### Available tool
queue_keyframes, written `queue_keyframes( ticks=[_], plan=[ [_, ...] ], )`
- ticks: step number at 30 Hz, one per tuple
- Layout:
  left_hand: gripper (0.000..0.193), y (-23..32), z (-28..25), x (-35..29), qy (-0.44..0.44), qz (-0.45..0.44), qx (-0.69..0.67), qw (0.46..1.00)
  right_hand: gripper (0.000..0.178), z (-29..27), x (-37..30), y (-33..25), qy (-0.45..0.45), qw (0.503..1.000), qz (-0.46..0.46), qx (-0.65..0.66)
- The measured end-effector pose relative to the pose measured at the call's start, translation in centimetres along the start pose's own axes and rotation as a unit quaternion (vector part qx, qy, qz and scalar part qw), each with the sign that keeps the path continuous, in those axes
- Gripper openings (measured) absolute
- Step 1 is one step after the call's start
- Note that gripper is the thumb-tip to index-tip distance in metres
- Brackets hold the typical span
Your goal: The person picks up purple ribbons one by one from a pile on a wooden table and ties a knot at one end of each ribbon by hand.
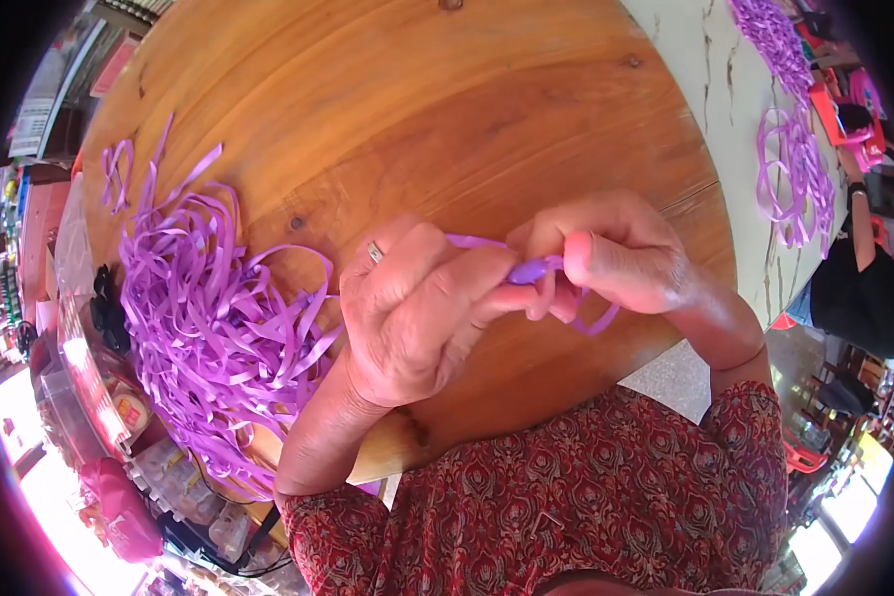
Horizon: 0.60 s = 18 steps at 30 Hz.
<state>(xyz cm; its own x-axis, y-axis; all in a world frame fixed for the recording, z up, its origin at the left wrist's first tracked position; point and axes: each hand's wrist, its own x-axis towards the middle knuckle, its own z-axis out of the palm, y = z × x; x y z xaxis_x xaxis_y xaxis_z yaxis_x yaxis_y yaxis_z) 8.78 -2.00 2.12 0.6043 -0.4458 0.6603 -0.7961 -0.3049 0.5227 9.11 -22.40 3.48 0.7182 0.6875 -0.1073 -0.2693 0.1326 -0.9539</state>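
Above the near part of the wooden table, both my hands are closed on a purple ribbon (pixel 532 270). My left hand (pixel 417 308), with a ring on one finger, pinches a bunched, darker bit of it. Close by on the right, my right hand (pixel 611 253) grips the ribbon between thumb and curled fingers. A short loop of ribbon hangs below the right fingers, and another stretch runs behind both hands. Whether the bunched bit is a knot, I cannot tell. To the left of my left hand lies a big tangled heap of purple ribbons (pixel 219 318).
The round wooden table (pixel 487 119) spreads under my hands. On a pale marbled table (pixel 705 60) at the right lie more purple ribbons (pixel 795 179). Another person's arm (pixel 861 219) shows beyond it. Plastic containers (pixel 169 467) and a pink object (pixel 119 507) crowd the lower left.
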Motion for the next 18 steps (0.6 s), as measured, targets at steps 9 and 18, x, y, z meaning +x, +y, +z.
queue_keyframes(
  ticks=[9, 18],
  plan=[
    [0.025, 0.7, -0.5, -0.3, 0.005, -0.071, -0.075, 0.995, 0.035, 0.0, -0.6, 0.1, 0.050, 0.993, -0.054, 0.087],
    [0.007, 0.4, -1.1, -0.2, 0.094, -0.176, -0.116, 0.973, 0.035, -1.3, -2.3, -0.6, 0.114, 0.987, -0.093, 0.060]
  ],
)
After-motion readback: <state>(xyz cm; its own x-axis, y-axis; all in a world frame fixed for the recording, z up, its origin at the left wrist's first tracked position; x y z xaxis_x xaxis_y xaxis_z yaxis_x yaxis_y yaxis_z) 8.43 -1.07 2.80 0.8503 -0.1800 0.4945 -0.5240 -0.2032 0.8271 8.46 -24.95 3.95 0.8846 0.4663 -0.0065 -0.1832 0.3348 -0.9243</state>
